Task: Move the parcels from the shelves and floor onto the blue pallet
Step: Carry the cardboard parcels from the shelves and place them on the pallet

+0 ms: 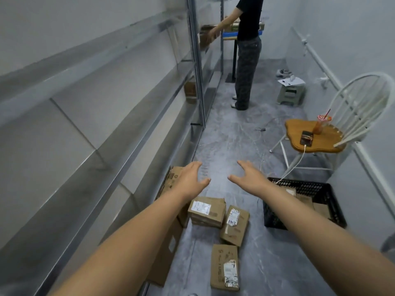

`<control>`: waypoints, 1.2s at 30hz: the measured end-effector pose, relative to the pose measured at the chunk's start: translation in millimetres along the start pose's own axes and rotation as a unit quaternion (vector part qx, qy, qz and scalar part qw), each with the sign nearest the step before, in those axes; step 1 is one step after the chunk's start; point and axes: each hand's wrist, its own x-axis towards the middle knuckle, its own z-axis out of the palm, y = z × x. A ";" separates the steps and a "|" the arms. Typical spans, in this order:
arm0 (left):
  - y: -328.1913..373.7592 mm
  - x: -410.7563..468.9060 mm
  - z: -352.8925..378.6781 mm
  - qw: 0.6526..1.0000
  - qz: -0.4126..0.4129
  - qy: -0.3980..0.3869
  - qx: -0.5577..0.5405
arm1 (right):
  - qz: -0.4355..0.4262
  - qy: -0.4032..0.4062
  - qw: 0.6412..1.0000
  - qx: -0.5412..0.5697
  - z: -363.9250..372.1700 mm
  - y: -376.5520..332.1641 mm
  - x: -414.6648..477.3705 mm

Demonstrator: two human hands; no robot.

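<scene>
We see 3 cardboard parcels on the grey floor near us: a stacked parcel (pixel 207 211) with a white label, a tilted parcel (pixel 235 225) just right of it, and the nearest parcel (pixel 224 267) lying flat. More parcels (pixel 304 200) sit in a black crate (pixel 299 184) to the right. Our left hand (pixel 192 178) and right hand (pixel 250 178) reach out above the floor beyond the parcels, well apart, fingers spread and holding nothing. Flat cartons (pixel 168 251) lean against the metal shelving (pixel 128 133) on the left. Farther right, a white chair (pixel 361 97) carries a cup (pixel 320 126) and a phone (pixel 307 137). At the far end another person (pixel 249 50) reaches into the shelves.
</scene>
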 end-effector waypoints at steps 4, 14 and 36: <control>-30.1 56.3 19.3 0.999 -0.020 -0.026 -0.009 | 0.011 -0.026 1.000 -0.008 18.1 14.7 61.0; -143.6 249.1 94.3 0.990 -0.085 -0.100 -0.046 | 0.111 -0.077 0.990 0.034 102.4 72.8 244.2; -476.3 340.8 422.4 0.920 -0.328 -0.196 -0.089 | 0.391 -0.123 0.890 0.201 460.3 348.2 370.6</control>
